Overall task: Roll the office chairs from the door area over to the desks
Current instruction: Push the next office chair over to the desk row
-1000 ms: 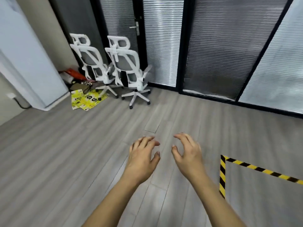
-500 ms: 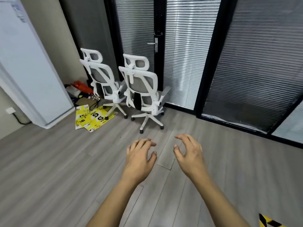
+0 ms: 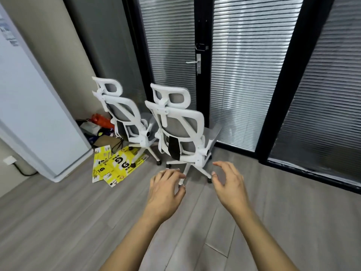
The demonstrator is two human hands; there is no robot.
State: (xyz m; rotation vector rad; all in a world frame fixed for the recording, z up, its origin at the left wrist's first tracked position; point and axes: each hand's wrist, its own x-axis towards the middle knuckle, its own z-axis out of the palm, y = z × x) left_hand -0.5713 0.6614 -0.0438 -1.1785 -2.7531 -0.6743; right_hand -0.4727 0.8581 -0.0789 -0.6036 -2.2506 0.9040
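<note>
Head view: shows left hand and right hand raised side by side, fingers loosely curled, holding nothing; finds near chair just beyond them by the door; far chair left of it.

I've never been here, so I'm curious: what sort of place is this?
Probably an office: two white-framed grey-mesh swivel chairs, black-framed glass walls with slatted blinds, and a matching door with a metal lever handle.
</note>
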